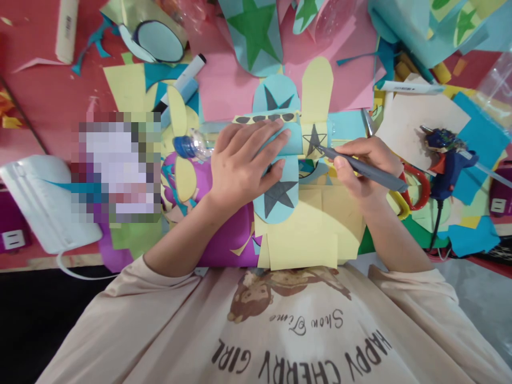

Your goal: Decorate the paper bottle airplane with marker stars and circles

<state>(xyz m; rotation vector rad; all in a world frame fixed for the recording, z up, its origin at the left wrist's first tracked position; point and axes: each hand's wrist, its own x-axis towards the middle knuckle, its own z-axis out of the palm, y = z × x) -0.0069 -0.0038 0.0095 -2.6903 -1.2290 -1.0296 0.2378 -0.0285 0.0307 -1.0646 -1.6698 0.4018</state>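
Observation:
My left hand (244, 162) lies flat with fingers spread on a light blue paper piece (280, 200) that bears dark grey stars. It presses the piece onto a paper-wrapped bottle whose blue cap (183, 146) points left. My right hand (362, 165) is closed round a grey marker (362, 168). The marker's tip touches a star outline (314, 140) drawn on yellow paper. A yellow strip with dark ovals (266, 117) runs just above my left fingers. Yellow sheets (308, 234) lie under both hands.
A blue glue gun (448, 160) lies at the right, with red and yellow scissors handles (418, 194) beside it. A white marker (188, 77) and a glue stick (66, 29) lie at the upper left. A white face mask (36, 200) sits at the left. Paper scraps and cut stars (254, 29) cover the red table.

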